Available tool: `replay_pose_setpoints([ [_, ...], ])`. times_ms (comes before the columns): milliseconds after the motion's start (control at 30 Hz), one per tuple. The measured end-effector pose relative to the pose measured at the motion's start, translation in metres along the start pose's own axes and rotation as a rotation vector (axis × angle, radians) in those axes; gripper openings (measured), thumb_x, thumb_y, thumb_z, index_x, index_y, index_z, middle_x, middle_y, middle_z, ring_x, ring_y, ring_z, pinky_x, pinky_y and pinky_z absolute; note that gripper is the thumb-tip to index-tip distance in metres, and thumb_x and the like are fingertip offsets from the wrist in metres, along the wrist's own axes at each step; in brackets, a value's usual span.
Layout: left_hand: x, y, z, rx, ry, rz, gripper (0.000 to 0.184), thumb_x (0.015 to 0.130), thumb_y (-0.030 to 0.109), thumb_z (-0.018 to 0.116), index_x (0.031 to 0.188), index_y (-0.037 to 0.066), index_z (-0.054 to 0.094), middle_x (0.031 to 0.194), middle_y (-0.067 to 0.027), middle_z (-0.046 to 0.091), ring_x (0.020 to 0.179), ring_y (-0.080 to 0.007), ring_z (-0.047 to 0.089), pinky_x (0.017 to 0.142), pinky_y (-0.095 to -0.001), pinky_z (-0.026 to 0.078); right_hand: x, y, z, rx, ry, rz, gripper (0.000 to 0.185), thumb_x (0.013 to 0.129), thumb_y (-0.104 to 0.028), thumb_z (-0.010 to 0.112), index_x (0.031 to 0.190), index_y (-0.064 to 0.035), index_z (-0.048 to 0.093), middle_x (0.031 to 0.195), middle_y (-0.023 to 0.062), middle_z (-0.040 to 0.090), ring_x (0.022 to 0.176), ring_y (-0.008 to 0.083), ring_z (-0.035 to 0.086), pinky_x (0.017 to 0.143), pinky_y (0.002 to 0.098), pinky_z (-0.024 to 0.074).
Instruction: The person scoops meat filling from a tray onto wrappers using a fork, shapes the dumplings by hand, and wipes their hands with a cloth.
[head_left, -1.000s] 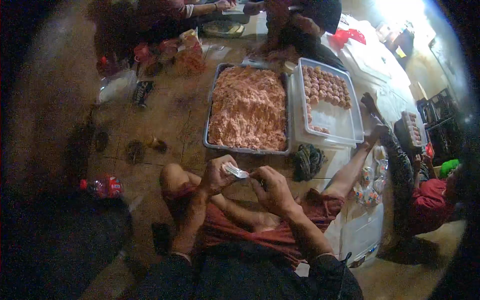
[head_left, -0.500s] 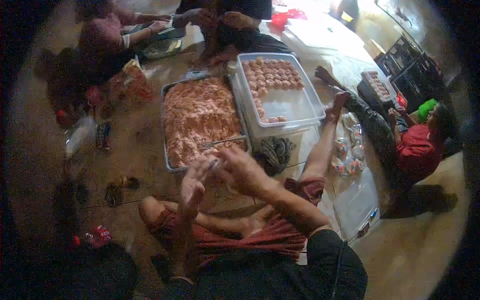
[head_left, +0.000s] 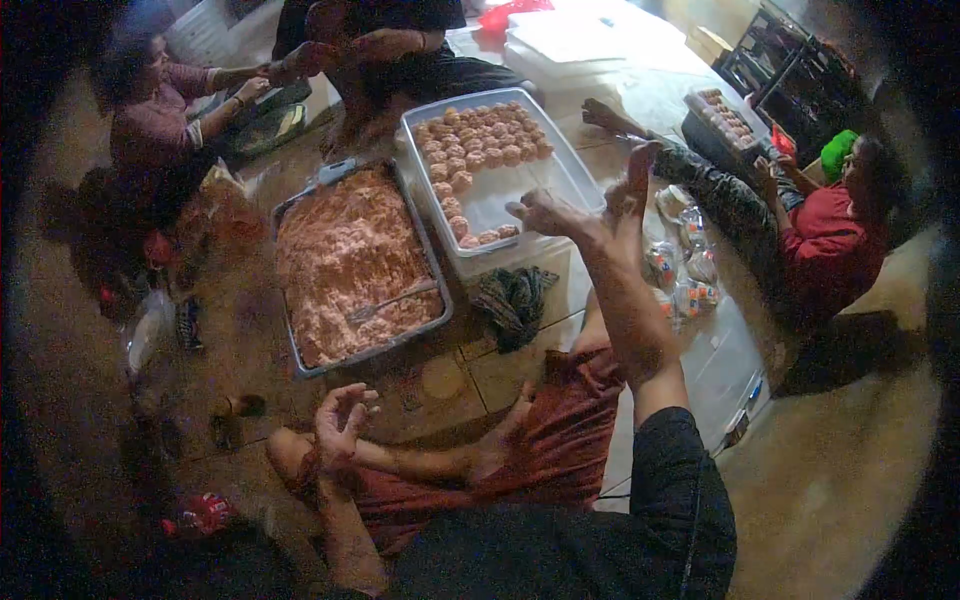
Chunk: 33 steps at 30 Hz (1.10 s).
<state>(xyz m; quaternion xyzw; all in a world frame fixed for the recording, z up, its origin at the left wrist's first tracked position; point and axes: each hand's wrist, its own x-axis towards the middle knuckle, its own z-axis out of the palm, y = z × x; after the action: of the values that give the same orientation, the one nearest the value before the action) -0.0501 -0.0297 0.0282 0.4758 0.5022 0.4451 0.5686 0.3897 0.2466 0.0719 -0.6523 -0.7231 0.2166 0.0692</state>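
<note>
My right hand [head_left: 552,214] reaches over the near right part of a clear plastic box [head_left: 585,182]. Its fingers are curled together, and what they hold, if anything, is hidden. Rows of raw meatballs [head_left: 485,137] fill the far end of the box and run down its left side to the near edge. To its left, a large tray [head_left: 440,318] is full of ground meat mixture [head_left: 345,245], with a fork [head_left: 388,301] lying on top. My left hand [head_left: 345,415] hovers above my lap in front of the tray, fingers loosely bent and apart, holding nothing.
A dark patterned cloth [head_left: 512,305] lies in front of the box. Several wrapped packs [head_left: 688,255] sit at right, near a person in red [head_left: 825,250] beside another container of balls [head_left: 722,118]. Two other people work at the far left. A flat lid [head_left: 725,370] lies on the floor.
My hands, together before the tray earlier, have parted. The right has gone forward and right over the box; the left has dropped back towards my lap. The view has shifted.
</note>
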Motion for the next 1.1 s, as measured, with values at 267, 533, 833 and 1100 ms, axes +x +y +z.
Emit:
replay_pose_setpoints([
  [267,0.011,0.002,0.009,-0.009,-0.026,0.006,0.030,0.100,0.005,0.058,0.130,0.000,0.056,0.118,-0.0117,0.067,0.107,-0.0198,0.066,0.094,-0.0363,0.056,-0.014,-0.008,-0.007,0.126,-0.167,0.012,0.072,0.099,-0.065,0.043,0.096,0.0005,0.074,0.096,0.0267,0.071,0.095,0.0400,0.069,0.086,0.0516,0.0487],
  [533,0.010,-0.004,0.011,-0.183,-0.166,0.066,0.052,0.097,0.027,0.069,0.138,0.000,0.050,0.128,-0.0190,0.065,0.113,-0.0305,0.066,0.098,-0.0469,0.054,-0.027,0.013,-0.011,0.197,0.674,-0.159,0.033,0.098,-0.031,0.061,0.106,-0.0001,0.070,0.099,0.0216,0.073,0.090,0.0299,0.072,0.080,0.0432,0.0554],
  [833,0.020,0.031,0.052,-1.268,-0.398,0.074,0.107,0.084,0.088,0.035,0.158,0.010,0.032,0.168,-0.0205,0.002,0.155,-0.0379,0.006,0.123,-0.0585,0.001,-0.170,-0.124,0.076,0.940,0.065,-0.314,0.015,0.099,-0.014,0.065,0.098,0.0000,0.070,0.089,0.0056,0.072,0.080,0.0115,0.065,0.075,0.0274,0.0527],
  [1100,0.010,0.043,0.045,-1.483,-0.380,-0.082,0.107,0.085,0.087,0.035,0.156,0.007,0.035,0.168,-0.0218,-0.004,0.152,-0.0390,0.015,0.122,-0.0586,0.012,-0.203,-0.204,0.126,1.032,-0.084,-0.332,0.021,0.102,-0.011,0.059,0.116,0.0008,0.069,0.097,0.0029,0.069,0.090,0.0078,0.060,0.079,0.0258,0.0506],
])
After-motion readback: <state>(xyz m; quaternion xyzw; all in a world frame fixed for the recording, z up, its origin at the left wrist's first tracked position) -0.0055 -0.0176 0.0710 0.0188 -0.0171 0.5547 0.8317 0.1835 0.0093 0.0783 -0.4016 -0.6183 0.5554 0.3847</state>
